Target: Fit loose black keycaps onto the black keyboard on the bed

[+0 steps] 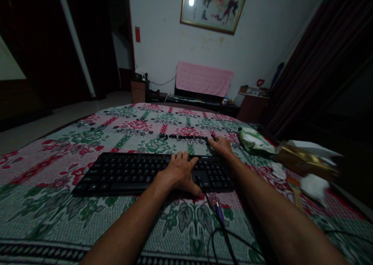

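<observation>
A black keyboard [122,171] lies flat on the flowered cloth. Spread across its right-middle part is my left hand [179,171], fingers on the far rows and thumb over the near edge. Beyond the keyboard, a row of small black keycaps [188,137] stretches across the cloth. My right hand [222,145] is at the right end of this row, thumb and finger pinched on a small dark piece that looks like a keycap [215,138]. Its exact shape is blurred. From the keyboard's near edge runs a black cable [214,208], with a purple-handled tool [219,211] beside it.
To the right lie a green-and-white tissue pack [255,140], a golden box [303,158], crumpled white tissues [314,187] and a flat brush [295,191]. The patterned cloth [72,148] covers the table. Behind stands a screen under a pink towel [204,78].
</observation>
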A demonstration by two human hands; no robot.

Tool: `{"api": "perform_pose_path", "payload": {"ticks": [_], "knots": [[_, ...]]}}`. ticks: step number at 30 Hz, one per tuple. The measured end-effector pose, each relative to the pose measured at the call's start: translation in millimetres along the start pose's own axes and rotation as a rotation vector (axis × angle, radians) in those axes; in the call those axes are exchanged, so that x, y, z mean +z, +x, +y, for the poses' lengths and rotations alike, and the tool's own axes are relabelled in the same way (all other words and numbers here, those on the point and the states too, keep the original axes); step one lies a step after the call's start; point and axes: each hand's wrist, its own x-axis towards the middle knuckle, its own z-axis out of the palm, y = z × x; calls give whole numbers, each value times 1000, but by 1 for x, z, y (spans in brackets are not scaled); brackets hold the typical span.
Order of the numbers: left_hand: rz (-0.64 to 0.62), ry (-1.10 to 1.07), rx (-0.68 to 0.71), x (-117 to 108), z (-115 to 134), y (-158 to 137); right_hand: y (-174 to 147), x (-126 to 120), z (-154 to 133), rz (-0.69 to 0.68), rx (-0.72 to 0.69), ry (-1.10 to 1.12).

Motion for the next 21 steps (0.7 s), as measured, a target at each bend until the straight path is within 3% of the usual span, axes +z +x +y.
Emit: {"api": "perform_pose_path", "payload": {"ticks": [13, 21], "knots": [[-37, 28, 0, 0, -1, 2, 17, 8, 8, -116, 96, 3], [-29, 40, 1, 1, -1, 1, 12, 4, 6, -124, 112, 48]]}}
